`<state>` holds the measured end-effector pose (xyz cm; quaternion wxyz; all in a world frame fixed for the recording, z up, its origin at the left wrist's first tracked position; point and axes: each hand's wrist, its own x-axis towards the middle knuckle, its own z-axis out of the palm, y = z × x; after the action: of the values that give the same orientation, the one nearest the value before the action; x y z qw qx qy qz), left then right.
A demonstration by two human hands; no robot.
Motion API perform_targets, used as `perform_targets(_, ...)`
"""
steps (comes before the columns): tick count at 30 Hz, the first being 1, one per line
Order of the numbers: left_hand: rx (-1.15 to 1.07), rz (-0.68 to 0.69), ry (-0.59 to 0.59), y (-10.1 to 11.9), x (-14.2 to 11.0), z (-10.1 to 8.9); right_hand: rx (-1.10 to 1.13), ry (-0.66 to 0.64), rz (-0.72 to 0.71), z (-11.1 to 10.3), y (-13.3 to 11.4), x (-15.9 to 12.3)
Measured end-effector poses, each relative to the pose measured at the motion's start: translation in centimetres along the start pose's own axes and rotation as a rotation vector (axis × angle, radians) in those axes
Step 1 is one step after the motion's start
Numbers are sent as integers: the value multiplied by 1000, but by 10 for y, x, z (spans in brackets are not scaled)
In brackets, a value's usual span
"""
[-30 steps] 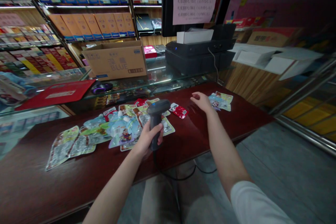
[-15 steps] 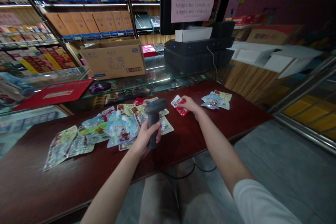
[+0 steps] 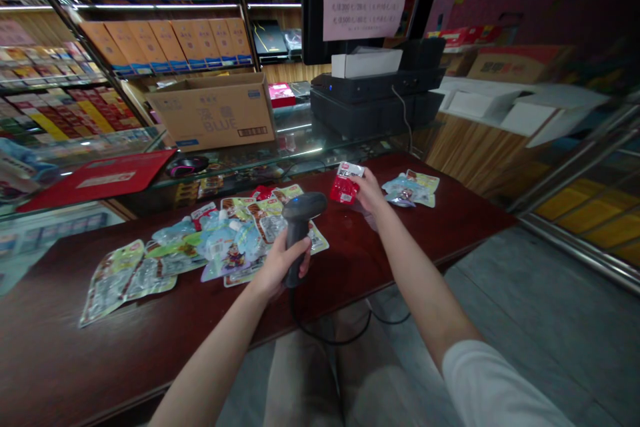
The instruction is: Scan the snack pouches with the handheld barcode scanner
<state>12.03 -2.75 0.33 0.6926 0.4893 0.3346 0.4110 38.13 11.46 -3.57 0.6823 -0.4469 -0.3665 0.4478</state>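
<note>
My left hand [image 3: 281, 263] is wrapped round the handle of a black barcode scanner [image 3: 299, 220], its head tilted toward the right. Between the fingers of my right hand [image 3: 369, 191] is a small red and white snack packet [image 3: 345, 184], lifted above the table with its face toward me. Left of the scanner lies a pile of blue, green and silver snack packets [image 3: 233, 243], partly covered by the scanner. Two flat pouches [image 3: 123, 277] stick out at the pile's left end. A smaller group of packets [image 3: 411, 188] rests right of my right hand.
These lie on a dark red table [image 3: 200, 327]. Behind it, a glass counter [image 3: 295, 140] bears a cardboard box [image 3: 215, 113], a mouse [image 3: 187, 165], a red folder [image 3: 103, 177] and a black cash drawer [image 3: 373, 110]. The scanner's cable [image 3: 330, 341] droops past the table's front edge.
My right hand has raised the red packet off the table and turned it more upright. The scanner has shifted slightly to the right in my left hand, its head now pointing toward the packet.
</note>
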Motion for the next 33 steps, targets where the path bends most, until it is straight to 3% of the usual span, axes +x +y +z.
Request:
perform_targets(10,133,-52,-46,0,-1,3,-244,-59,-34,2,-1,-4)
perform_targets(18,127,-61,-69,-3,0,2,-105,-79,-31,3,0,-6)
perform_targets(23,121,-51,-49,1,-2,5,-235,-44,-84,-1,1,0)
perform_targets(27,104,-32,-29,2,-2,5,-635,96,-207,-22,-10,8)
perform_targets(33,57,-24,1,-3,1,1,-1250,488,-184,-66,-30,2)
